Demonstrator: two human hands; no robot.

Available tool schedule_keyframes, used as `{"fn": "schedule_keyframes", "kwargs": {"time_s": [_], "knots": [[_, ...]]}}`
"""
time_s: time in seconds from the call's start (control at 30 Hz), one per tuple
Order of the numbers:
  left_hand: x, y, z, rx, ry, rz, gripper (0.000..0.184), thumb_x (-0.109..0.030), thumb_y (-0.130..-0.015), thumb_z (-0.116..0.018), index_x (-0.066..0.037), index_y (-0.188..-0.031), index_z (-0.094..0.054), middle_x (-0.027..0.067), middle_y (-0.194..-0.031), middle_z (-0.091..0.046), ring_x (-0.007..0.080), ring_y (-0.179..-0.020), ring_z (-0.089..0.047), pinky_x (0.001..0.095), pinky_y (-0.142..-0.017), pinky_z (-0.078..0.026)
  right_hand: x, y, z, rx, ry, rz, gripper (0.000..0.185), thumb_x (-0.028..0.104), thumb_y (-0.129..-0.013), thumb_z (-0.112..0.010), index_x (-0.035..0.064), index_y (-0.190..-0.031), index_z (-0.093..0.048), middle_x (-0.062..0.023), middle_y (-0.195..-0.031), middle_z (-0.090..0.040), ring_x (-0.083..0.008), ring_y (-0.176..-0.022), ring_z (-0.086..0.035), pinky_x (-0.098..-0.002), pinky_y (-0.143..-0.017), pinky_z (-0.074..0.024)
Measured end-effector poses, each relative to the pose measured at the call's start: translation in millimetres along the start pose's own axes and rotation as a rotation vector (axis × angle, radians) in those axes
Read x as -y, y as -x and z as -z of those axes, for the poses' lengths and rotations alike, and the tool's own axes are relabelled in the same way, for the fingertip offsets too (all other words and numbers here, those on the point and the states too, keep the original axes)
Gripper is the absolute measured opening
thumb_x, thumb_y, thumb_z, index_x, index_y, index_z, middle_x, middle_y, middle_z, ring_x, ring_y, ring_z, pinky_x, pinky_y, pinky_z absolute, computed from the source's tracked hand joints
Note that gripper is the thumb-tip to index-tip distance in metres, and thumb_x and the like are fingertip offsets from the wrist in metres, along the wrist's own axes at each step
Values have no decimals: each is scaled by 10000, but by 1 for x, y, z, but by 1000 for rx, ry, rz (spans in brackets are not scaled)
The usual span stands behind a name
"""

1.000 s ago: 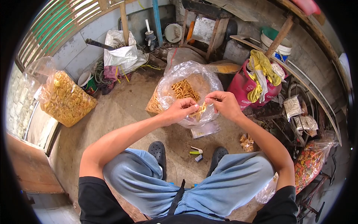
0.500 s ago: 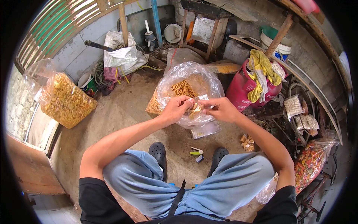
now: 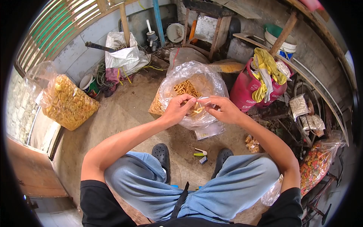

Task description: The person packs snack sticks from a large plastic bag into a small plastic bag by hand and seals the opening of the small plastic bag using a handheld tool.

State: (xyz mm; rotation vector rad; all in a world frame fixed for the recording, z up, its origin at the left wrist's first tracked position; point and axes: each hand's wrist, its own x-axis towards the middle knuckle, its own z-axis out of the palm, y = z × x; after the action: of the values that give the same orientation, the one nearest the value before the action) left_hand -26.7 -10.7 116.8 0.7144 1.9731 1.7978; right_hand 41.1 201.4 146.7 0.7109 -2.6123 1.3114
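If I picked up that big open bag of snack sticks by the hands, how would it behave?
The open bag would probably feel floppy, as its thin-looking clear plastic is crumpled around the rim. The snack sticks look loose, so they would likely shift and might spill from the wide mouth if tipped.

Two bare hands (image 3: 177,112), one small clear packet (image 3: 196,110), one open bag of brown sticks (image 3: 214,84), at least two other large filled bags (image 3: 69,102) (no surer tally was possible), two dark clogs (image 3: 161,156), one stapler (image 3: 199,154) and one small blue box (image 3: 203,160) were in view.
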Motion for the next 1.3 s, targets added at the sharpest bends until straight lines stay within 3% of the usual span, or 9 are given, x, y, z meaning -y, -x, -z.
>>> {"fn": "schedule_keyframes", "kwargs": {"time_s": [0.33,0.43,0.53,0.6,0.8,0.93,1.0,1.13,1.3], "knots": [[-1,2,2,57,-99,-66,247,-203,-1000,-535,17,-1049,-636,24,-872,-651,80,-799,-604,245,-725,-509,6,-2,11,151,57,-35,230,171,-873,-693,69,-1078,-681,-120,-843,-638,-249,-774,-622,-359,-711,-485],[-1,4,2,81,-77,-37,248,-209,-1008,-520,13,-1058,-618,35,-923,-656,83,-844,-616,250,-753,-508,-1,0,10,77,151,3,156,153,-871,-697,45,-984,-693,-122,-851,-633,-246,-777,-623,-341,-710,-484],[-1,3,2,75,-7,-42,229,-200,-1012,-509,8,-1044,-600,35,-900,-654,78,-813,-601,245,-727,-503,-4,1,5,-116,107,50,108,103,-886,-676,33,-963,-705,-75,-839,-648,-162,-691,-605,-285,-637,-485],[-3,4,1,81,48,-33,218,-193,-1013,-507,8,-1033,-589,34,-875,-649,77,-785,-590,239,-706,-499,0,1,3,-163,-9,-254,84,72,-901,-650,11,-928,-701,-59,-808,-683,-112,-633,-603,-266,-583,-486],[3,2,2,5,-95,-110,231,-218,-1023,-483,-9,-1031,-578,38,-878,-651,78,-774,-583,239,-679,-485,15,-2,5,-17,-101,-315,162,119,-913,-651,8,-1032,-644,-41,-729,-656,-72,-593,-577,-242,-548,-465],[-2,4,2,3,-96,-79,222,-218,-1025,-481,-17,-1044,-574,32,-889,-645,75,-813,-589,238,-723,-486,10,1,5,-2,-157,-337,228,125,-882,-692,13,-1065,-614,-30,-706,-625,-75,-623,-580,-245,-566,-466],[-4,5,2,9,-93,-47,217,-213,-1028,-474,-21,-1045,-573,26,-906,-640,72,-846,-590,239,-766,-488,13,3,5,6,39,-151,268,110,-838,-734,18,-1063,-621,-38,-774,-615,-90,-655,-572,-261,-600,-472],[-1,3,1,107,-33,-42,229,-230,-1034,-460,-25,-1063,-559,4,-932,-617,66,-862,-577,234,-784,-484,18,2,-1,-10,-40,-115,313,91,-800,-763,50,-1081,-633,-50,-879,-602,-116,-681,-559,-278,-619,-470],[8,-1,1,143,67,-92,228,-215,-1034,-456,-17,-1082,-557,30,-978,-605,64,-895,-540,236,-799,-459,9,5,-2,18,147,-27,296,92,-793,-748,93,-1080,-677,-75,-925,-594,-209,-716,-588,-327,-657,-478]]}}
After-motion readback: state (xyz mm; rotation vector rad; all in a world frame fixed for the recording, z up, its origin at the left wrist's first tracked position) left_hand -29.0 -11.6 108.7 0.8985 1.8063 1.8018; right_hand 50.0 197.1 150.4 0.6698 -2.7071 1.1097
